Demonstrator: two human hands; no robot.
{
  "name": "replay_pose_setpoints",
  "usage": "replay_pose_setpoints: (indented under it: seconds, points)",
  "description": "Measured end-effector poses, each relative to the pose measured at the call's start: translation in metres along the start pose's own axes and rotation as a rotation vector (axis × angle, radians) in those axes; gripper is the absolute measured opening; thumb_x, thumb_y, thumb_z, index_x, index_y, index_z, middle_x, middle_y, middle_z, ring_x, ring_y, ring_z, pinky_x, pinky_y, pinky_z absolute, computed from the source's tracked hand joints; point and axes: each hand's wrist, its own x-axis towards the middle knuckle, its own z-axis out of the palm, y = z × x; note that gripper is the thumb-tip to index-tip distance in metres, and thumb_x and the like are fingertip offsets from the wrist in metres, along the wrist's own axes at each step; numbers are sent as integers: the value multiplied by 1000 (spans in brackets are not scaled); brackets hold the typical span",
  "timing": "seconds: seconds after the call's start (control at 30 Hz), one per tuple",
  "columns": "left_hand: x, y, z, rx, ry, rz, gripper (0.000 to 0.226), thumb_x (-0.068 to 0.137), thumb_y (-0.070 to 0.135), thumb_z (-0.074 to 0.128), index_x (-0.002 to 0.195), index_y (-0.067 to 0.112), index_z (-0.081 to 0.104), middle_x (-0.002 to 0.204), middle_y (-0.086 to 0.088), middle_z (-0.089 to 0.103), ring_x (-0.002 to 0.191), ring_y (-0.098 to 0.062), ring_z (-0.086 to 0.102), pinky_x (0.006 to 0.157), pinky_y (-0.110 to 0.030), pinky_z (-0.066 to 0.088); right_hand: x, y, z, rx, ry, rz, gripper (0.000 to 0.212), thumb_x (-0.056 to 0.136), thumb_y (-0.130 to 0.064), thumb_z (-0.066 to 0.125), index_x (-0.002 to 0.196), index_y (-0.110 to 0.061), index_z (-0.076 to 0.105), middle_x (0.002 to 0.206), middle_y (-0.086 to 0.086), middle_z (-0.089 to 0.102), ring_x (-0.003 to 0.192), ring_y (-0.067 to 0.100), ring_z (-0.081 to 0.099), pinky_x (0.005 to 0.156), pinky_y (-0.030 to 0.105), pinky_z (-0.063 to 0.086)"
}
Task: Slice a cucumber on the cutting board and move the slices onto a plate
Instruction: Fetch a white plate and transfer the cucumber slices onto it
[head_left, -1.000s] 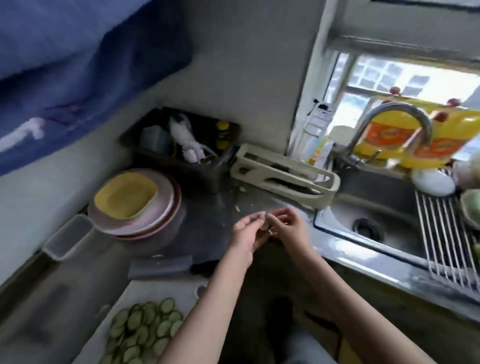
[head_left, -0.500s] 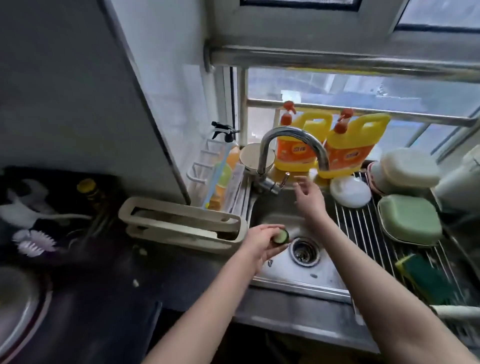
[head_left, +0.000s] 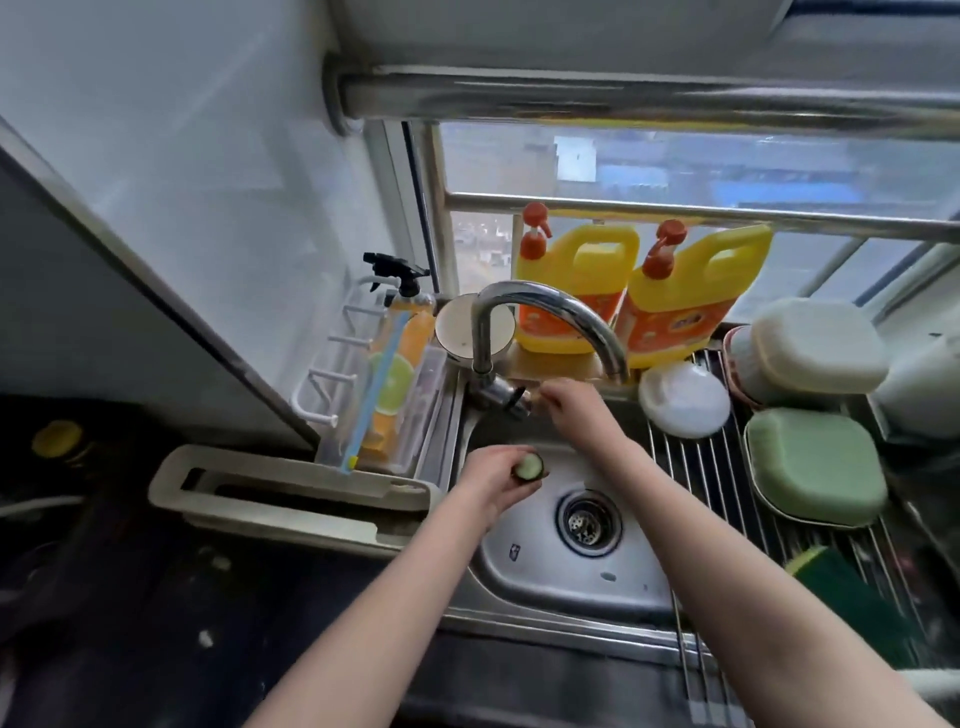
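Observation:
My left hand (head_left: 496, 480) grips a short cucumber end piece (head_left: 529, 466), cut face up, over the left part of the steel sink (head_left: 561, 577). My right hand (head_left: 574, 408) reaches to the tap handle (head_left: 511, 396) at the base of the curved faucet (head_left: 545, 317), fingers curled onto it. No water is visible from the spout. The cutting board, the slices and the plate are out of view.
Two yellow detergent jugs (head_left: 576, 291) stand behind the faucet on the window ledge. A wire drying rack (head_left: 727, 499) over the sink's right holds a white bowl (head_left: 683, 397), a green dish (head_left: 815, 465) and a sponge (head_left: 841, 587). A beige holder (head_left: 280, 493) and spray bottle (head_left: 402, 358) sit left.
My view swung from the counter with the slices to the sink. My left hand carried the cucumber end over the basin. My right hand reached the tap handle.

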Motion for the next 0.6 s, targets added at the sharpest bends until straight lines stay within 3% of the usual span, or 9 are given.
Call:
replay_pose_setpoints:
  seconds: [0.1, 0.2, 0.27, 0.33, 0.43, 0.6]
  points:
    - [8, 4, 7, -8, -31, 13, 19, 94, -3, 45, 84, 3, 59, 82, -15, 60, 52, -14, 67, 49, -22, 55, -9, 15, 6, 101, -16, -5, 18, 90, -10, 55, 98, -9, 71, 92, 6, 72, 89, 24, 64, 79, 36, 48]
    - [13, 9, 17, 13, -72, 55, 14, 95, 1, 49, 89, 4, 61, 87, -13, 62, 67, -17, 67, 52, -21, 56, -15, 12, -6, 409, -47, 177, 24, 96, -22, 52, 110, -16, 70, 105, 0, 72, 102, 14, 64, 91, 29, 48]
    - [17, 9, 28, 24, -90, 73, 9, 93, 4, 54, 95, 5, 62, 90, -11, 63, 76, -19, 64, 53, -21, 55, -26, 10, -15, 691, -25, 313, 25, 97, -28, 49, 111, -24, 69, 110, -5, 70, 104, 10, 64, 92, 31, 52]
    - [20, 7, 41, 48, -96, 84, 4, 91, 5, 59, 91, 6, 63, 88, -11, 64, 76, -18, 63, 55, -22, 56, -41, 11, -19, 852, 22, 395, 26, 98, -25, 46, 115, -24, 66, 115, -1, 67, 106, 17, 63, 88, 38, 55]
    - [23, 6, 61, 70, -100, 84, 1, 87, 6, 65, 86, 6, 64, 92, -16, 65, 79, -21, 65, 62, -27, 59, -56, 10, -14, 1169, 150, 526, 32, 98, -29, 41, 100, -19, 72, 109, 15, 68, 100, 29, 65, 76, 40, 53]
    - [27, 12, 85, 101, -154, -5, 3, 89, 6, 61, 86, 7, 61, 83, -10, 62, 71, -17, 60, 52, -18, 54, -61, 17, -10, 1356, 308, 610, 32, 100, -24, 41, 99, -11, 70, 102, 20, 68, 94, 29, 65, 80, 38, 52]
